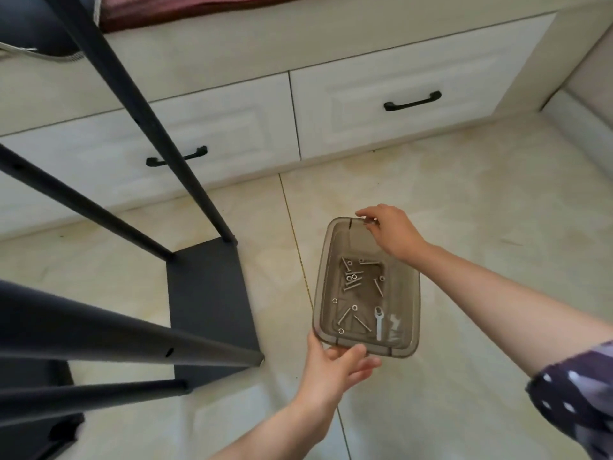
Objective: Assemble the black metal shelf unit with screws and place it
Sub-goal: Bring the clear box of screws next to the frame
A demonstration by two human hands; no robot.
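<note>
1. The black metal shelf unit stands on the floor at the left: a flat matte rectangular panel with four slim round tubes rising from its corners toward the camera, each with small drilled holes.
2. Just right of it is a clear smoky plastic tray, rectangular with rounded corners.
3. In the tray lie loose silver screws, small ring washers and a flat little wrench.
4. The left hand grasps the tray's near rim, thumb on top and fingers beneath.
5. The right hand pinches the far rim with curled fingertips.
6. The floor is glossy pale tile with thin seams.
7. Beyond it are white panelled drawers with curved black handles.
</note>
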